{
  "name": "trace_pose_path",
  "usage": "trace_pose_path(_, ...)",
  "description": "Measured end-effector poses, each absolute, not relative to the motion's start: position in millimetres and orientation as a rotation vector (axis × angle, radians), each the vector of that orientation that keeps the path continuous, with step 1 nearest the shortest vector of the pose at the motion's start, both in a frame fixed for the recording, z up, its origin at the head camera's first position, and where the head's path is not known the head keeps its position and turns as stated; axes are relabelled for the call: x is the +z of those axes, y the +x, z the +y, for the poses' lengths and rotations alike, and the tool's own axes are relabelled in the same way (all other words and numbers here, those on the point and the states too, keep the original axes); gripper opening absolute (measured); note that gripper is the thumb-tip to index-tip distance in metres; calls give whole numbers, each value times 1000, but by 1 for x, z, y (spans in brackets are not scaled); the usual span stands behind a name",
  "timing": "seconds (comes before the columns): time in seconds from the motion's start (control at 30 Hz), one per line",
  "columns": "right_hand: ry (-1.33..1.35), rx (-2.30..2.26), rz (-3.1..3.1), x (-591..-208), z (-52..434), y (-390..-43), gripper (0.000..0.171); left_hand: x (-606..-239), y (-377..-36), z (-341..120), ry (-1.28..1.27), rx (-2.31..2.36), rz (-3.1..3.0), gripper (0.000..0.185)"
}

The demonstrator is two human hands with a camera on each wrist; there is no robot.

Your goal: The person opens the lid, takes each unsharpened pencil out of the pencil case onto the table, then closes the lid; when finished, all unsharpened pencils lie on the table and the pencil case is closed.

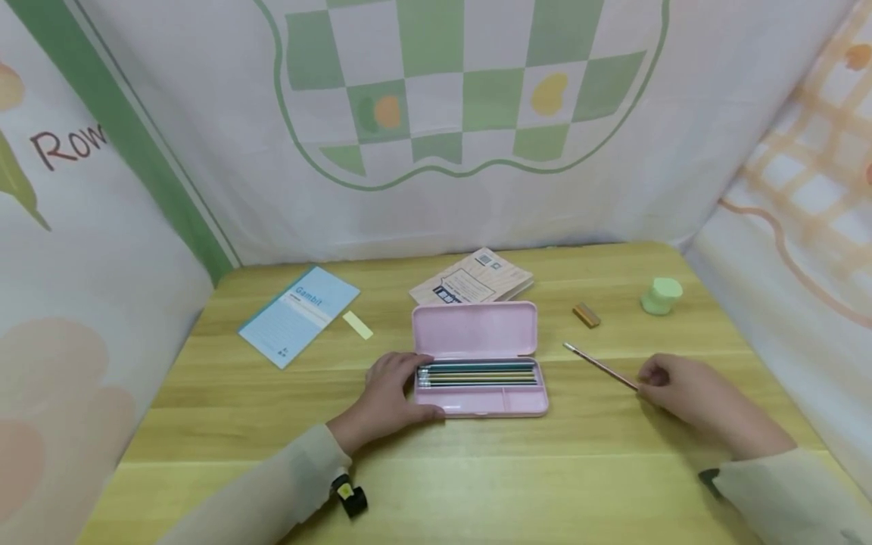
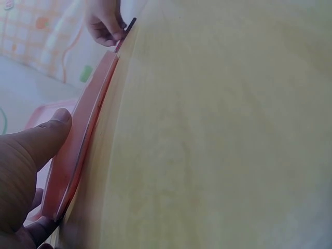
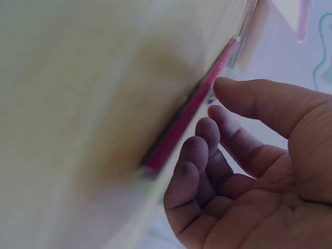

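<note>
By your right hand point(image 1: 688, 393), the pencil point(image 1: 599, 365) is pointing toward the box point(image 1: 474, 331). Your thumb and finger are nearly meeting; I can't tell if they're pinching it. Your left hand point(image 1: 393, 393) is gripping the box and should be holding still.

L grip point(image 1: 395, 390) holds L end of open pink pencil case point(image 1: 474, 403), several pencils point(image 1: 480, 375) in rear compartment. R grip point(image 1: 681, 390) at near end of loose pencil point(image 1: 599, 365) on surface point(image 1: 490, 473); sm. brown block point(image 1: 586, 315) beyond, lt-green item point(image 1: 661, 297) far R. Blue notebook point(image 1: 300, 316) far L.

Room between case point(image 1: 470, 401) and pencil point(image 1: 599, 366), raised lid point(image 1: 474, 331)
</note>
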State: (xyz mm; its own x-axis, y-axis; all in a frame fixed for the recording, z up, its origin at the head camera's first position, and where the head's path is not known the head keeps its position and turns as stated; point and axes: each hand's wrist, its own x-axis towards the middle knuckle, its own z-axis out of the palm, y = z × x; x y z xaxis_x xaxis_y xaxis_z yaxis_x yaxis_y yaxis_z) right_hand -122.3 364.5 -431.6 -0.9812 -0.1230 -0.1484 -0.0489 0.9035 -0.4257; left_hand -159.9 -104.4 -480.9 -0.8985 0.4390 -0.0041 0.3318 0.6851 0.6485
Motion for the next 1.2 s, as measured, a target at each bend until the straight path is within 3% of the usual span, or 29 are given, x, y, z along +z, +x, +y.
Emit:
trace_pose_path(0.27,-272,-888,2923,-408,287,-137,20,-481,-161,-105,612,993,2737,97)
trace_pose_path(0.53,-460,-976,2797,-421,217,-155,12,-480,-161,-105,621,997,2740,98)
trace_pose_path(1.2,-634,-774,2750,-433,189,-164,15,-482,-161,-104,626,992,2742,97)
